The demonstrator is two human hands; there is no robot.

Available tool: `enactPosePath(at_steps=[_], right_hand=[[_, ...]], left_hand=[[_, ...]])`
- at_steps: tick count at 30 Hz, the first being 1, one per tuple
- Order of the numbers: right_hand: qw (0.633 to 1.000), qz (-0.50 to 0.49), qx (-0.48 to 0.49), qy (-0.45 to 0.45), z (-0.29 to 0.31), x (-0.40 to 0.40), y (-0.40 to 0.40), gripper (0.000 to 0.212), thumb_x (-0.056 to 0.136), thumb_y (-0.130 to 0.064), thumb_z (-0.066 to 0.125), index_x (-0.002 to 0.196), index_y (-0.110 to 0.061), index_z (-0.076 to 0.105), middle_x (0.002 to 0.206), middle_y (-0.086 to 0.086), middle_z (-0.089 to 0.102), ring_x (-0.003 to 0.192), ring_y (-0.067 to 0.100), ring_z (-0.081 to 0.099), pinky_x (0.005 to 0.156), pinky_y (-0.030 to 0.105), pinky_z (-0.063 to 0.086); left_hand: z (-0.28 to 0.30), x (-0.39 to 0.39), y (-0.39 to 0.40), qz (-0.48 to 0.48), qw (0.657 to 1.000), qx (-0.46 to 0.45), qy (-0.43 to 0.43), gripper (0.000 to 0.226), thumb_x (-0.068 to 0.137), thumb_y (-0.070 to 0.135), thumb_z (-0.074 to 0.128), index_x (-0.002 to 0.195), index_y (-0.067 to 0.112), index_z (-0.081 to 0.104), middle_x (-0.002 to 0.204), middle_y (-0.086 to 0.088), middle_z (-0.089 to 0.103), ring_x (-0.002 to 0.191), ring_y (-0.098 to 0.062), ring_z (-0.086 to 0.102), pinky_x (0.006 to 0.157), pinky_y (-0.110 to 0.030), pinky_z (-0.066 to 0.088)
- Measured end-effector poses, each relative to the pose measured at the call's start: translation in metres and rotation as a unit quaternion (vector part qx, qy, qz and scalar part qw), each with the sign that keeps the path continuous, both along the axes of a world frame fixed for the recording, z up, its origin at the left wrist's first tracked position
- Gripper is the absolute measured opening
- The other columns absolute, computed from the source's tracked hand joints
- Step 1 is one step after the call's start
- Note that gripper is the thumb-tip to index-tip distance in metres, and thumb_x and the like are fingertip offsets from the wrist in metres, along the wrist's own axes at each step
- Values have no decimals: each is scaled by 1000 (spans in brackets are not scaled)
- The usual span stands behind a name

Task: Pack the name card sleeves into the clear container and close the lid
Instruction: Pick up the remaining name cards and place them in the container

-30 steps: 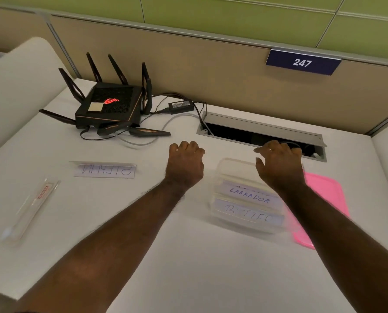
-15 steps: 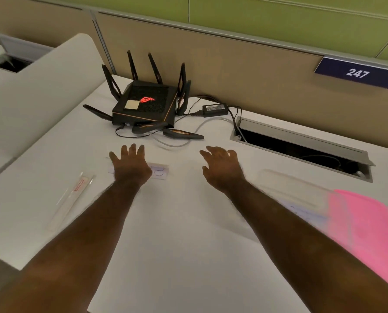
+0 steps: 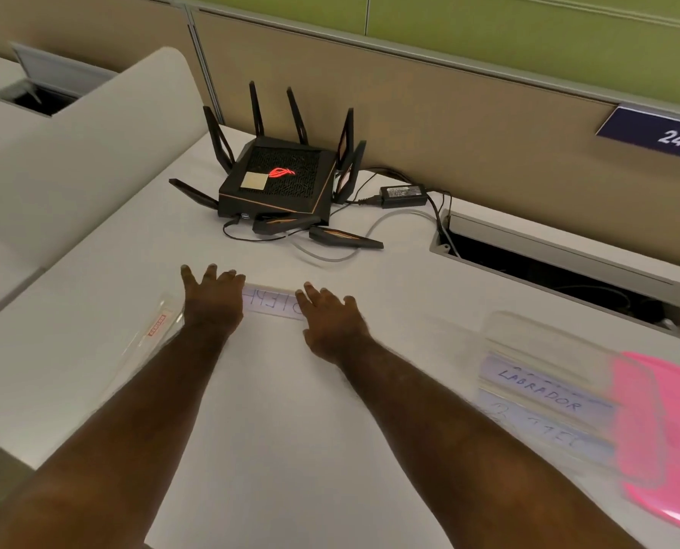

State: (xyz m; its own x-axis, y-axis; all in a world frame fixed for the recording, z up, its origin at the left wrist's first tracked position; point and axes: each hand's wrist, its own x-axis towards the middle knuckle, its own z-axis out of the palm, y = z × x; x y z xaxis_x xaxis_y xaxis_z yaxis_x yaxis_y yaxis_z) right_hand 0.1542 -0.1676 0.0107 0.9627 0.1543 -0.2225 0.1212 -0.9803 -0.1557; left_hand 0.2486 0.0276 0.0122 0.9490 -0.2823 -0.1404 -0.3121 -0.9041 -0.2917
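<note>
on the white desk in front of the black router, a name card sleeve lies flat between your hands. your left hand and right hand rest spread at its two ends, fingers open, gripping nothing. the clear container, two sleeves inside, sits far right beside the pink lid.

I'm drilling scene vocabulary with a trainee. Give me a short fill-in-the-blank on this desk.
1. Both hands, left and right, reach for the name card sleeve lying in front of the black ____.
2. The clear container holds a card reading ____.
3. The lid beside the container is ____.
4. The partition sign reads ____.

Missing: router; LABRADOR; pink; 247
</note>
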Motion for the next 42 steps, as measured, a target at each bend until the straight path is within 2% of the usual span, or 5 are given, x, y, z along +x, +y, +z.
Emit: enactPosePath(at_steps=[9, 18, 25, 35, 42], right_hand=[[998, -13, 67, -10, 7, -7, -8, 66, 94, -22, 47, 154, -18, 19, 161, 4, 22, 142, 25, 31, 109, 46, 30], [870, -154, 467, -49, 49, -7, -61, 82, 57, 6, 36, 137, -10, 49, 132, 2, 58, 119, 16, 54, 100, 26, 45], [823, -184, 538, 0, 102, -30, -117, 85, 67, 26, 38, 139, -17, 47, 132, 0, 61, 119, 15, 56, 69, 15, 49], [847, -187, 487, 104, 113, -110, -151, 57, 85, -35, 71, 137, -31, 48, 125, -9, 63, 105, 7, 65, 81, 28, 56], [828, -276, 488, 33, 112, -157, -181, 49, 82, -37, 73, 127, -23, 58, 113, -6, 70, 99, 17, 68, 83, 40, 59]], left_hand=[[-6, 13, 8, -106, 991, -79, -6, 23, 56, 5, 86, 73, 13, 73, 60, -8, 66, 50, -30, 62, 62, -36, 52], [21, -13, -15, -12, 965, -261, -28, 30, 96, 23, 49, 118, 17, 68, 111, -8, 72, 91, -28, 67, 75, -32, 51], [43, -47, -67, 11, 873, -480, 81, 26, 95, 24, 55, 113, 13, 72, 105, -6, 75, 90, -24, 68, 80, -32, 53], [73, -126, -169, 101, 526, -739, 408, 27, 93, 21, 61, 117, 10, 69, 111, -10, 73, 100, -25, 71, 77, -36, 59], [78, -152, -221, 83, 559, -715, 412, 20, 89, 29, 66, 105, 21, 73, 90, 2, 69, 80, -12, 55, 74, -30, 45]])
